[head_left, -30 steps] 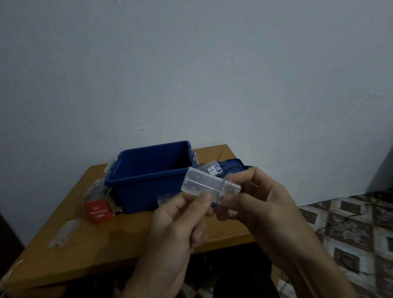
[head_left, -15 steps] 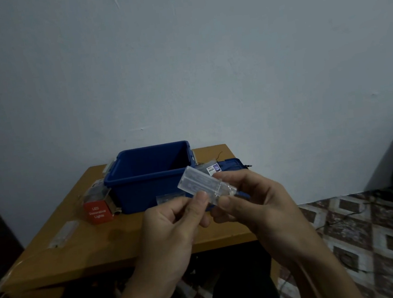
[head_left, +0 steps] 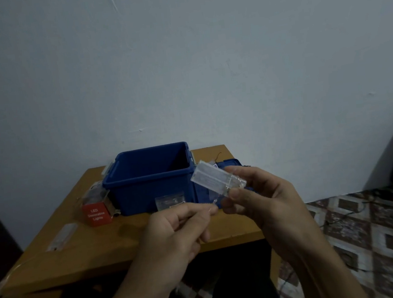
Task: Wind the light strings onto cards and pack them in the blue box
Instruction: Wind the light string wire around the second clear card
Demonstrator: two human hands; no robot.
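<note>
My right hand (head_left: 263, 197) grips a clear plastic battery case (head_left: 214, 179) of a light string, tilted up to the left, in front of the open blue box (head_left: 152, 177). A thin wire runs from the case's lower end to my left hand (head_left: 178, 235), which pinches it between thumb and forefinger just below the case. A small clear packet (head_left: 170, 201) leans against the box's front wall. The blue lid (head_left: 228, 163) lies right of the box, mostly hidden behind the case and my right hand.
A red "LED Decorative Lights" carton (head_left: 96, 214) stands left of the box on the wooden table (head_left: 92, 254). A clear plastic strip (head_left: 63, 237) lies near the table's left edge. Patterned floor tiles (head_left: 368, 227) with dark cables are at the right. A wall rises behind.
My left hand has let go of the case and dropped lower, now pinching the wire. My right hand still holds the case, shifted slightly right.
</note>
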